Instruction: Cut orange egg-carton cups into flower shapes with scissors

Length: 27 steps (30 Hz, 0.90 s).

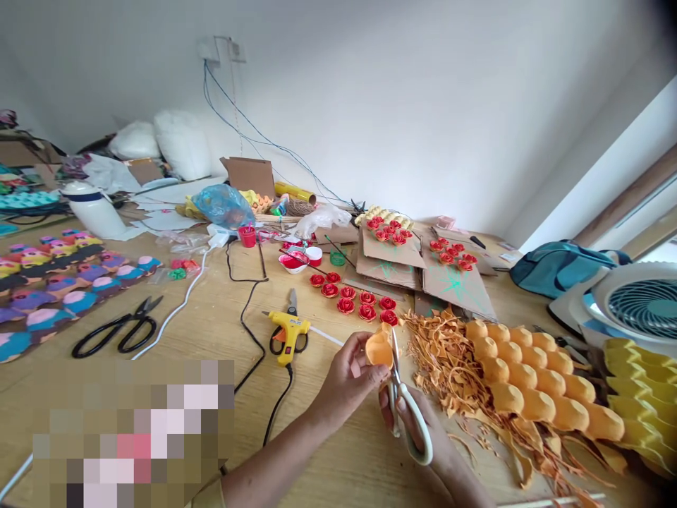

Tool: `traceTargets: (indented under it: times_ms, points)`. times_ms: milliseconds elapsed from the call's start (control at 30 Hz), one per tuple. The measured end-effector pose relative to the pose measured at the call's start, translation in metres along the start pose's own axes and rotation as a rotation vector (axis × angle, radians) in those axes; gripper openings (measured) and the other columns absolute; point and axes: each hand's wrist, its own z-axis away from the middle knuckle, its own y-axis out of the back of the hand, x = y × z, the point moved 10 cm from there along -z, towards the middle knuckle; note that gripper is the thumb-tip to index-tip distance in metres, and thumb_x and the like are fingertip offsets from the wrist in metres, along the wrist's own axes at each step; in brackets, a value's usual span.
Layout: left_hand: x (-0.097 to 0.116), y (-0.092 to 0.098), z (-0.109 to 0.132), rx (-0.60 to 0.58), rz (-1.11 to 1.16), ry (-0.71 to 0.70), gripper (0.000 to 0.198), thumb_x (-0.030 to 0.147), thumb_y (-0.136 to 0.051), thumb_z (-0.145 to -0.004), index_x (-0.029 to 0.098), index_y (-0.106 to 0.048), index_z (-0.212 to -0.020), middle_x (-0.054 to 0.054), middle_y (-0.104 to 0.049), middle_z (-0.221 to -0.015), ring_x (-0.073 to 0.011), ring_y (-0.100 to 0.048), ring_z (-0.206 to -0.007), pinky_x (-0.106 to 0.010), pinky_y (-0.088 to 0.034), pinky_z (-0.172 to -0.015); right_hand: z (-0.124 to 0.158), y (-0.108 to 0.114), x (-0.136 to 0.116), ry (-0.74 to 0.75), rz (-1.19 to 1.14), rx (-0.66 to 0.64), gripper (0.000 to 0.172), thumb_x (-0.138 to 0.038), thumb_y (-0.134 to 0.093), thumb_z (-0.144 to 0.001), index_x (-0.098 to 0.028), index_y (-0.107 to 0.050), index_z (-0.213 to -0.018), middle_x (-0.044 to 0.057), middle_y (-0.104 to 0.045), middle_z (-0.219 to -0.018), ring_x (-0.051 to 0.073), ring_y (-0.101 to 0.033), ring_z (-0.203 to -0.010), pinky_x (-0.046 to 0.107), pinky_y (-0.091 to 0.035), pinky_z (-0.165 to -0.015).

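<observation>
My left hand [355,375] grips an orange egg-carton cup [377,348] between thumb and fingers. My right hand [406,420] is closed round the white handles of a pair of scissors [417,432]. Their blades point upward and touch the right edge of the cup. Just right of my hands lies a heap of orange carton trimmings [447,363]. Beyond the cup sit several red paper roses [367,311]. To the left, a yellow glue gun [289,335] rests on top of black-handled scissors [293,303].
An orange egg tray [534,374] and yellow trays [639,395] stand at right, near a white fan [635,303]. Large black scissors [119,330] and painted cups [58,300] lie left. Cables cross the wooden table [312,451]. Cardboard sheets [458,286] hold more roses.
</observation>
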Motion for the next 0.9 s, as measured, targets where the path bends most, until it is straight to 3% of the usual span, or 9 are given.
traceTargets:
  times_ms: [133, 333, 633, 900]
  points:
    - [0.004, -0.012, -0.012, -0.014, 0.005, -0.035, 0.043, 0.037, -0.079, -0.073, 0.018, -0.057, -0.105, -0.003, -0.064, -0.095, -0.0167, -0.061, -0.086, -0.029, -0.05, -0.079, 0.0, 0.012, -0.01, 0.023, 0.009, 0.069, 0.053, -0.067, -0.039, -0.093, -0.019, -0.057, -0.08, 0.001, -0.053, -0.062, 0.015, -0.045, -0.06, 0.03, -0.037, -0.061]
    - [-0.018, -0.02, -0.027, -0.02, 0.231, 0.066, 0.047, 0.037, -0.082, -0.07, 0.019, -0.059, -0.107, -0.001, -0.064, -0.095, -0.0114, -0.062, -0.076, -0.029, -0.051, -0.08, 0.001, 0.028, -0.016, 0.017, 0.059, 0.14, 0.055, -0.068, -0.039, -0.093, -0.018, -0.058, -0.082, 0.0, -0.052, -0.062, 0.015, -0.045, -0.061, 0.029, -0.036, -0.061]
    - [-0.028, -0.002, -0.027, -0.017, 0.28, 0.047, 0.039, 0.034, -0.08, -0.075, 0.017, -0.061, -0.105, -0.003, -0.066, -0.094, -0.0103, -0.064, -0.077, -0.026, -0.053, -0.08, -0.005, 0.027, -0.006, -0.134, 0.193, 0.034, 0.057, -0.071, -0.036, -0.092, -0.018, -0.052, -0.08, -0.001, -0.051, -0.065, 0.013, -0.043, -0.061, 0.027, -0.035, -0.06]
    - [-0.017, -0.001, -0.022, 0.0, 0.178, -0.006, 0.042, 0.037, -0.081, -0.072, 0.017, -0.06, -0.102, -0.002, -0.064, -0.094, -0.0113, -0.061, -0.077, -0.029, -0.053, -0.08, -0.004, 0.038, 0.001, -0.121, 0.387, 0.04, 0.053, -0.07, -0.035, -0.091, -0.019, -0.051, -0.084, 0.001, -0.053, -0.074, 0.017, -0.048, -0.07, 0.029, -0.038, -0.065]
